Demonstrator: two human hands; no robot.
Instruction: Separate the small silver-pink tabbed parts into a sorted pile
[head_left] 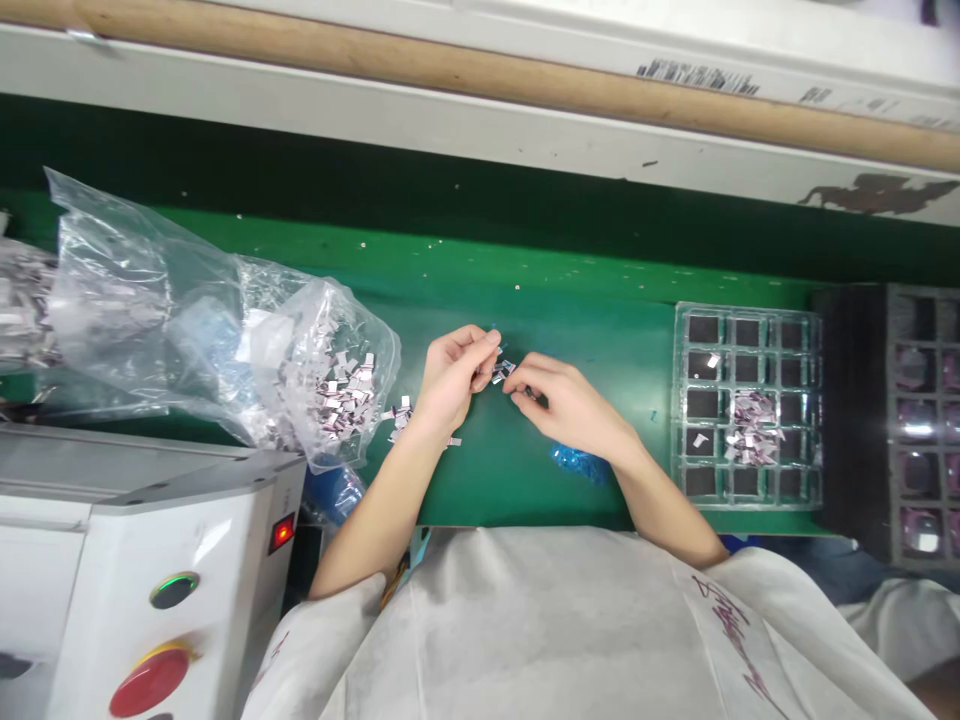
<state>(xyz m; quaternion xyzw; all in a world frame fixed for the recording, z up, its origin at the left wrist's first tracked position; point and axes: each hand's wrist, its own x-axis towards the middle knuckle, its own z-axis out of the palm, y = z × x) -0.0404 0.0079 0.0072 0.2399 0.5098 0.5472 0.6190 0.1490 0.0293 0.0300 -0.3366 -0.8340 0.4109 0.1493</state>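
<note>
Above the green mat, my left hand (454,380) is closed, with thumb and fingers pinched together. What lies in that pinch is too small to make out. Just to its right, my right hand (562,400) has its fingers curled, and the fingertips meet small shiny dark-and-white pieces (502,372) between the hands. Whether it grips one is unclear. Near my left forearm a few loose white-and-silver pieces (403,408) lie beside an opened clear plastic bag (352,340) full of similar ones. A pile of blue film scraps (579,464) sits below my right wrist.
A clear compartment tray (679,400) on the right holds a heap of small pieces (754,430). Beyond it stands a black tray (896,400) with purplish round parts. A white machine (225,560) with a red button (150,682) occupies the lower left. A beige-edged shelf (450,75) crosses the back.
</note>
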